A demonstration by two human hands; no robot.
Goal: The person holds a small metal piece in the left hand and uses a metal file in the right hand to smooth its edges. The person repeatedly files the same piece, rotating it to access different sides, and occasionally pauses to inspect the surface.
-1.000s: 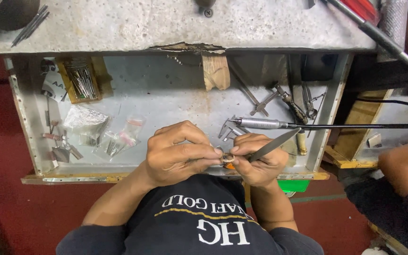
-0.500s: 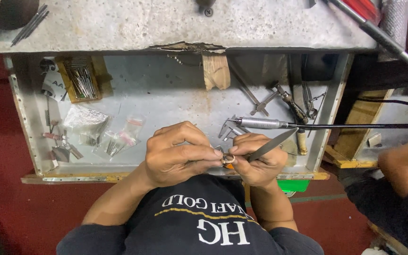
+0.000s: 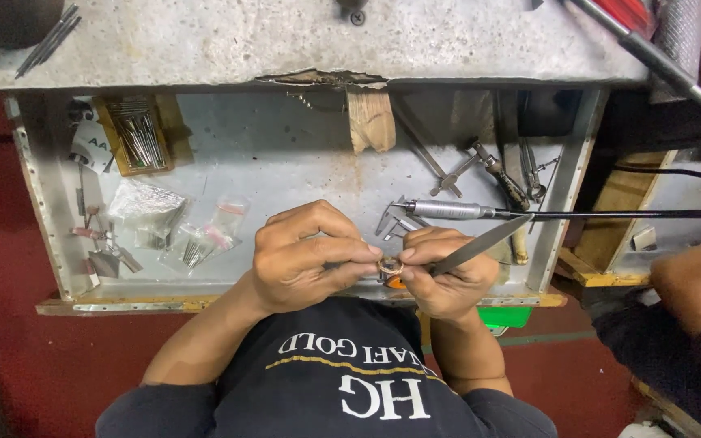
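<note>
My left hand (image 3: 306, 258) pinches a small gold-coloured ring (image 3: 390, 265) between thumb and fingertips, just above the front edge of the metal drawer tray (image 3: 285, 174). My right hand (image 3: 448, 282) meets it from the right, fingertips touching the ring. That same hand also grips a flat grey file (image 3: 480, 242), whose blade points up and to the right. A small orange bit (image 3: 395, 283) shows just under the ring.
A wooden bench pin (image 3: 371, 122) juts from the worktop (image 3: 285, 40) above. In the tray lie a rotary handpiece (image 3: 448, 211) with its black cable, pliers (image 3: 506, 185), a box of burs (image 3: 138, 136) and plastic bags (image 3: 172, 227). Another person's arm (image 3: 695, 284) is at the right.
Both hands have lifted slightly with the ring, and the file's tip has risen a little. The other person's arm has barely moved.
</note>
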